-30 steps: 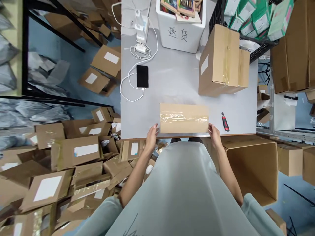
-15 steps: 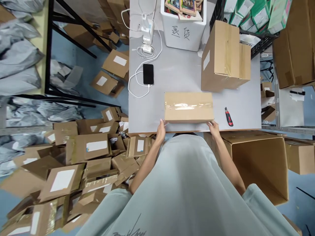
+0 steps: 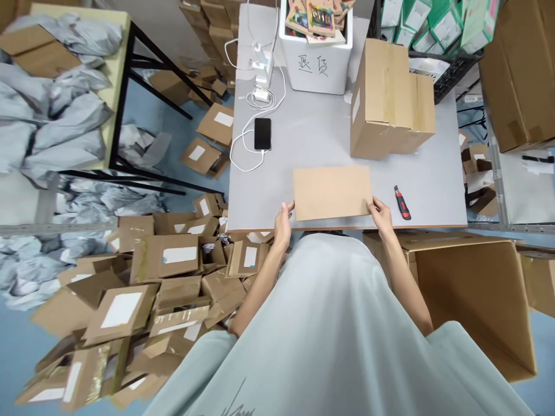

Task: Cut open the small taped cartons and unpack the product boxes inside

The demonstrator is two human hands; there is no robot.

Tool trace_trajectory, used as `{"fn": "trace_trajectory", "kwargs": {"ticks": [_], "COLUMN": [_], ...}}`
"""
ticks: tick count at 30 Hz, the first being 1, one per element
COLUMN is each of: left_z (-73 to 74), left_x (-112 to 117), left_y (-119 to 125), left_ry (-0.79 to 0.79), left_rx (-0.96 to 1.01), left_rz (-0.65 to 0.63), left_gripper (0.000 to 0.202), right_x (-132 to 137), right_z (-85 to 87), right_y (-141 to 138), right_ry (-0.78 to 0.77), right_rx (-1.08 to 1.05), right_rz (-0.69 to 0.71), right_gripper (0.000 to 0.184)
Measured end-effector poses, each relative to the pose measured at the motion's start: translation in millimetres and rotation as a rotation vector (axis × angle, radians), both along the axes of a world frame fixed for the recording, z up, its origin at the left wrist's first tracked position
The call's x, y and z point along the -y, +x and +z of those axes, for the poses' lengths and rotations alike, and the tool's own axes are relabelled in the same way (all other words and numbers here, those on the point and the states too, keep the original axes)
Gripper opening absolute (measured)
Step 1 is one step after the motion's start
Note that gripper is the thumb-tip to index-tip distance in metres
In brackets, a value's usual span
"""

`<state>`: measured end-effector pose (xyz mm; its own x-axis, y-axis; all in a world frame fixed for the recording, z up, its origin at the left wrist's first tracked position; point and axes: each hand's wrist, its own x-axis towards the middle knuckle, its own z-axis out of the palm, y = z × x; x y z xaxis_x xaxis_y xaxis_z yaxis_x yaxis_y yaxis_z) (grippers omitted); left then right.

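Note:
A flat brown cardboard box [image 3: 332, 192] lies near the front edge of the grey table [image 3: 312, 133], its plain untaped face up. My left hand [image 3: 284, 217] grips its near left corner, fingers curled on the edge. My right hand [image 3: 381, 211] holds its near right corner the same way. A red and black utility knife [image 3: 402, 203] lies on the table just right of my right hand.
A larger taped carton [image 3: 388, 104] stands behind the box. A black phone [image 3: 262, 133] on a white cable, a charger and a white bin [image 3: 318, 60] sit further back. An open big carton [image 3: 472, 294] stands at right. Several labelled parcels [image 3: 165, 260] pile on the floor at left.
The box has been turned over: its taped face showed before, a plain face shows now. Both hands stayed at its near corners. The view shifted slightly.

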<state>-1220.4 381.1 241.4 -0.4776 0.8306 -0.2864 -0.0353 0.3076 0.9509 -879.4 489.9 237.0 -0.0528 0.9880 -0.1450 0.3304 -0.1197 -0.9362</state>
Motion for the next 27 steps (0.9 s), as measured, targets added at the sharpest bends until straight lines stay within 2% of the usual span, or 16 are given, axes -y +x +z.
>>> {"fn": "trace_trajectory", "kwargs": {"ticks": [4,8,12,15,18,22,25,27], "left_z": [-9.9,-27.6,-45.1,-50.8,-50.9,-45.8,-35.0,-22.9], "left_x": [8.6,17.9,22.6,22.0,19.6,16.0,12.5,8.6], "left_y": [0.5,-0.6,2.1,5.3,9.1,14.6,16.2,15.1], "left_ry": [-0.037,-0.131,-0.218,-0.235,-0.214,-0.201,-0.177,-0.124], "left_rx": [0.034,0.065,0.101,0.113,0.116,0.104,0.088,0.071], "left_rz": [0.027,0.07,0.104,0.117,0.118,0.146,0.176,0.176], "left_gripper": [0.072,0.07,0.068,0.065,0.062,0.064,0.071,0.075], "right_x": [5.3,11.9,20.8,23.0,21.8,21.4,21.6,19.6], "right_z": [-16.8,-36.6,-54.6,-62.0,-62.1,-52.0,-38.1,-25.5], "right_y": [16.3,30.4,31.2,27.2,24.5,23.6,25.5,28.6], "right_ry": [-0.116,-0.26,-0.294,-0.311,-0.305,-0.267,-0.222,-0.178], "right_rx": [-0.122,-0.149,-0.145,-0.131,-0.117,-0.115,-0.118,-0.111], "right_rz": [-0.07,-0.134,-0.085,-0.06,-0.045,-0.008,0.009,0.002], "right_gripper": [0.07,0.065,0.053,0.05,0.051,0.049,0.049,0.054]}}
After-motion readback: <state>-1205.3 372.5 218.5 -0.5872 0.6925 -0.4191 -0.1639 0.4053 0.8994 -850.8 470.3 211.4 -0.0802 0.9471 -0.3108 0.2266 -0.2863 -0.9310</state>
